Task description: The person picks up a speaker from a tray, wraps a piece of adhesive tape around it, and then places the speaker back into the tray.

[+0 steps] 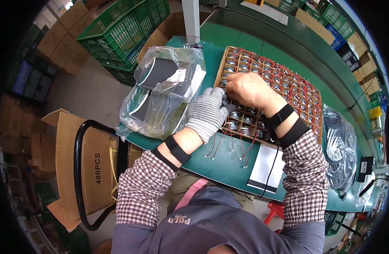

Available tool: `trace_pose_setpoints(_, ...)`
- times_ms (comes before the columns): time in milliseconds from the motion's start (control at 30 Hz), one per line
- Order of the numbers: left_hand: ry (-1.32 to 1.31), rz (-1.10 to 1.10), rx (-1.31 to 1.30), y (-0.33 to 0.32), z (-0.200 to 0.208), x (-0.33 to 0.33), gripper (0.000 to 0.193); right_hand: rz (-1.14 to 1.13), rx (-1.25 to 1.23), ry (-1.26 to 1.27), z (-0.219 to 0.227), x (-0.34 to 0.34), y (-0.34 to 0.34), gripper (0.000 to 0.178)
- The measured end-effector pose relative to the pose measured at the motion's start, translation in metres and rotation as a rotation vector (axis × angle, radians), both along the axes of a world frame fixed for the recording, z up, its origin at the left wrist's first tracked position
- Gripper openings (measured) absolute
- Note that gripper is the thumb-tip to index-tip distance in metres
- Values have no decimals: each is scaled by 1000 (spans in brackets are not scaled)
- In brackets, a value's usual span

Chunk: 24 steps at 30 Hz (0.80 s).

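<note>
A shallow cardboard tray (223, 63) with a grid of dividers stands on the green table. Its cells hold several small round speakers (233, 125) with thin red wires. My left hand (206, 111), in a grey and white striped glove, is over the tray's left edge, fingers curled in. Against it, my bare right hand (251, 89) is closed, fingertips pointing down into the cells. Whatever the fingers of both hands grip is hidden beneath them. Red wires with white connectors (213, 157) hang over the tray's near edge.
Left of the tray lies a clear plastic bag (160, 91) with dark, flat parts. A white sheet (264, 167) is by the table's front edge. Another bagged dark bundle (340, 148) lies to the right. Green crates (122, 34) and an open carton (90, 169) stand at the left.
</note>
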<state>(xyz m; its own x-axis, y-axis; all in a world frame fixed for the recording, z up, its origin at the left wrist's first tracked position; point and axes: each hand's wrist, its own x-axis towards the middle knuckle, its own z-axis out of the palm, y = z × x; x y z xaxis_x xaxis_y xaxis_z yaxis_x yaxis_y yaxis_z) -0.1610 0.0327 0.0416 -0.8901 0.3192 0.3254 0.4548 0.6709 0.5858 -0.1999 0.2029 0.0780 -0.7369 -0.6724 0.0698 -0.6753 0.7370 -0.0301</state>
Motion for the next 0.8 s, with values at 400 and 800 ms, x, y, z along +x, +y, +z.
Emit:
trace_pose_setpoints(400,-85,-56,71,-1,-3,0,32,-74,-4,-275,10,-11,-3,11)
trace_pose_setpoints(800,-112,-50,196,-3,-8,1,32,-90,-88,-267,6,-11,2,14)
